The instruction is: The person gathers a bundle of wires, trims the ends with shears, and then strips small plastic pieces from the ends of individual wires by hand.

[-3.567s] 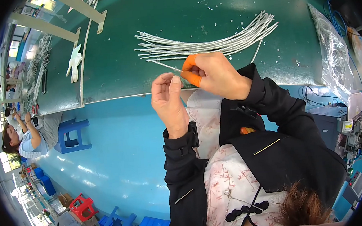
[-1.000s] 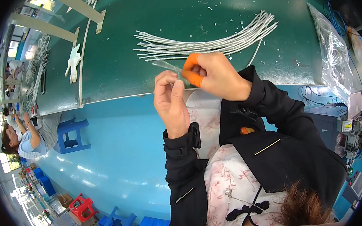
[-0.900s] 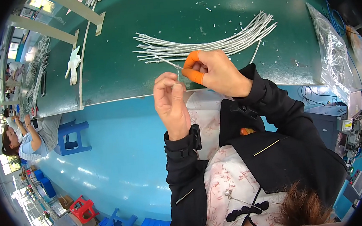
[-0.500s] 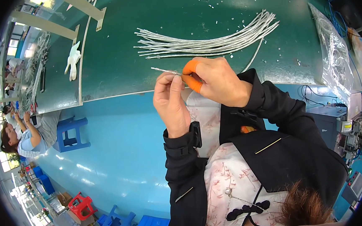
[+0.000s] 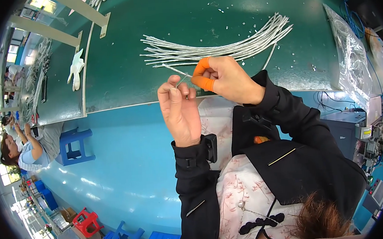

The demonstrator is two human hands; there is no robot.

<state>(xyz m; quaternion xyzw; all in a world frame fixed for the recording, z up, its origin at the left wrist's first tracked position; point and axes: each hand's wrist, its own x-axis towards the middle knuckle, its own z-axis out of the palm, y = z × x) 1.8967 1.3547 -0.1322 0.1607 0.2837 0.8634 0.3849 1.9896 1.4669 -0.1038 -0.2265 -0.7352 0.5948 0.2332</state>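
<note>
While right hand (image 5: 232, 79) pinches one silver cord (image 5: 174, 69), its tip points beyond left hand (image 5: 180, 113), which pinches a thin strand (image 5: 181, 80).

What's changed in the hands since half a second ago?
The left hand has opened and drawn left, away from the right hand. The right hand has shifted slightly forward, toward the silvery bundle. Unchanged: the right hand pinches the single cord; the bundle and white glove lie in place.

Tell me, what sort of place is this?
It looks like a factory workshop, most likely: a bundle of silvery cables lies on a green workbench, the person wears orange finger cots, and a co-worker sits off to the left.
</note>
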